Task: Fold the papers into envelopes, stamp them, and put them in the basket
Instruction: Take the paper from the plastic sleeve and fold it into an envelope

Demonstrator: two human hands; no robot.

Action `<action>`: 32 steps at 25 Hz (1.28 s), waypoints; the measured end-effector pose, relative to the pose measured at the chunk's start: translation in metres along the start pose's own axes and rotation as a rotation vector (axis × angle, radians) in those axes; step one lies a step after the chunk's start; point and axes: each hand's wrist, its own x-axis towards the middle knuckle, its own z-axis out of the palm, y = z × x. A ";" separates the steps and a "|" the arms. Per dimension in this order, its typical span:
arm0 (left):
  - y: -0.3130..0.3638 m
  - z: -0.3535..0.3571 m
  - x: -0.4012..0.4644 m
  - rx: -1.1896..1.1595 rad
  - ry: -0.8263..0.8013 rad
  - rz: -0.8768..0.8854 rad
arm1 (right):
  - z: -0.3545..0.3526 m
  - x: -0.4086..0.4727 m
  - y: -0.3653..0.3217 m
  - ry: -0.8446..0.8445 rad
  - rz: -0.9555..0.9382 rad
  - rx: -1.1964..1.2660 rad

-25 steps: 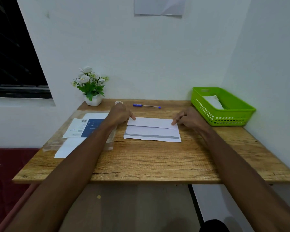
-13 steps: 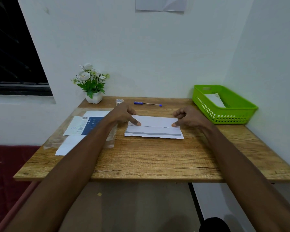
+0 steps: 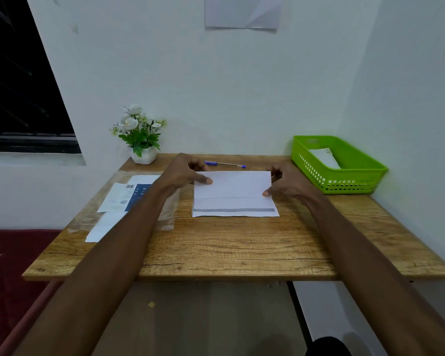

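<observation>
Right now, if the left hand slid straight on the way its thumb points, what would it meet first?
The left hand pinches the paper's upper flap, thumb pointing rightward across it. Going straight on, it would likely meet the right hand holding the opposite edge first; depth is unclear.

We look into a corner where two plain white painted walls [image 3: 216,86] meet at the right. A pale grey sheet of paper [image 3: 242,11] hangs high on the far wall, creased along one corner. To the left a dark window with a black frame [image 3: 23,98] shows nothing beyond the glass, and a white sill runs under it. A rectangular wood-grain tabletop [image 3: 229,247] stands pushed against both walls. On its far left corner stands a small white pot of white artificial flowers with green leaves [image 3: 139,134]. Below the table we see a beige floor [image 3: 190,317], and at the left a dark red surface [image 3: 8,265]. The light is even and indoor.
</observation>
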 end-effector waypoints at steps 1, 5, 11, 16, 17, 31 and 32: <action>0.001 -0.002 0.000 -0.008 -0.003 0.010 | -0.001 -0.001 -0.001 0.024 -0.036 -0.010; 0.005 -0.008 -0.003 -0.005 -0.064 0.098 | 0.003 -0.003 -0.005 0.128 -0.142 -0.091; 0.013 0.000 -0.010 0.154 -0.210 0.140 | 0.004 -0.007 -0.004 0.109 -0.191 -0.242; 0.010 0.010 -0.006 0.317 -0.309 0.099 | 0.000 -0.009 -0.004 -0.078 -0.157 -0.352; 0.008 0.011 -0.005 0.347 -0.300 0.087 | -0.001 -0.009 -0.005 -0.094 -0.162 -0.361; 0.003 0.048 -0.008 0.762 -0.351 0.049 | 0.079 -0.018 -0.030 -0.405 -0.146 -0.679; 0.003 0.050 -0.009 0.796 -0.394 0.026 | 0.081 -0.018 -0.029 -0.420 -0.126 -0.708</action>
